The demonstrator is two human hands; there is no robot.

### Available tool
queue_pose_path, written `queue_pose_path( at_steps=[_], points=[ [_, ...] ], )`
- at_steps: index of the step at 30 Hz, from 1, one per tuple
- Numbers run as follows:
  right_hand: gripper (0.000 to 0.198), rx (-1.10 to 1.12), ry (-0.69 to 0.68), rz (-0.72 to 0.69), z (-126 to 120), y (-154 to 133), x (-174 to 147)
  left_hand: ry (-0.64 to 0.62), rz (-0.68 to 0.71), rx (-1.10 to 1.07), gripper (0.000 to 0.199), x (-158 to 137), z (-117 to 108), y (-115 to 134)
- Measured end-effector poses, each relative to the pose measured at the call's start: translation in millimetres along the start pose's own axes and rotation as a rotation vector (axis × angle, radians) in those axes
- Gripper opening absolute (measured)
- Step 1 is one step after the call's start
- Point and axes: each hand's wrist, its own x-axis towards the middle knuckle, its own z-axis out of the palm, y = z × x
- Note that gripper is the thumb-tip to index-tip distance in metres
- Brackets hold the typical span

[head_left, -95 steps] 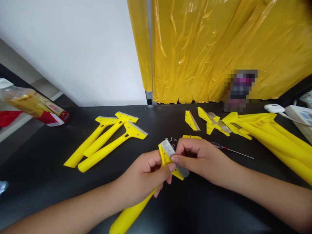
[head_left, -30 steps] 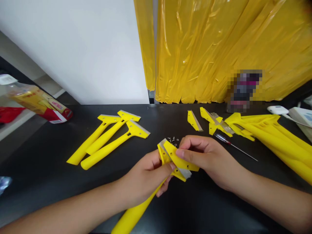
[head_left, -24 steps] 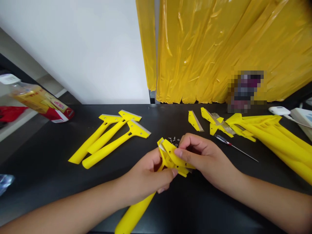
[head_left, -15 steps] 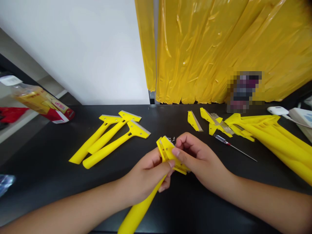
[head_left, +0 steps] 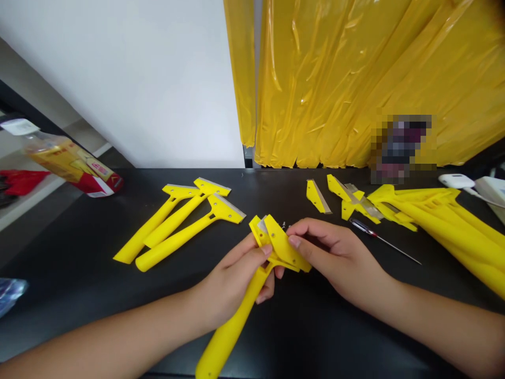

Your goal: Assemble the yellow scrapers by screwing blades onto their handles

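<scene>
My left hand [head_left: 240, 276] is closed around the neck of a yellow scraper handle [head_left: 232, 329], its thumb on the head. Between finger and thumb, my right hand [head_left: 329, 250] pinches a yellow scraper cover plate [head_left: 282, 239] with two holes. That plate lies over the scraper head at a slant, and a strip of grey blade [head_left: 262, 225] shows between the two. Small screws [head_left: 284, 226] lie on the table just behind, partly hidden by the plate and my right hand. The fingertips under the head are mostly out of sight.
Several yellow scrapers with blades [head_left: 189, 226] lie at left on the black table [head_left: 79, 300]. Loose cover plates with blades [head_left: 351, 197], a screwdriver [head_left: 365, 227] and a pile of yellow handles [head_left: 445, 221] are at right. A bottle [head_left: 74, 163] stands at the far left.
The cover plate has turned and separated somewhat from the scraper head, so more of the blade and the head shows. My left thumb has shifted up the head. The view moved slightly.
</scene>
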Motion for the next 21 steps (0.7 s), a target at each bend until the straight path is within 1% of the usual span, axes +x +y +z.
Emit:
queue_pose_path(
  at_steps=[5, 8, 12, 15, 18, 21],
  points=[
    [0.012, -0.009, 0.011, 0.013, 2.7, -1.0, 0.7, 0.023, -0.012, 0.040, 0.029, -0.3, 6.0, 5.3],
    [0.016, -0.002, 0.017, 0.043, 4.2, -0.5, -1.8, 0.016, -0.035, 0.061, 0.029, 0.6, 8.0, 8.1],
    [0.025, 0.161, -0.030, 0.110, 4.6, -1.7, -4.9, 0.019, -0.055, 0.088, 0.031, 2.8, 5.7, 7.3],
    [0.032, 0.220, -0.067, 0.155, 4.4, -4.3, -4.9, 0.011, -0.071, 0.086, 0.033, 4.1, 3.4, 4.3],
    [0.035, 0.224, -0.030, 0.171, 3.8, -5.7, -3.1, -0.007, -0.086, 0.086, 0.032, 4.7, 2.8, 2.6],
    [0.031, 0.227, 0.012, 0.184, 2.7, -5.3, -1.0, -0.020, -0.093, 0.095, 0.031, 4.6, 3.2, 3.6]
  ],
)
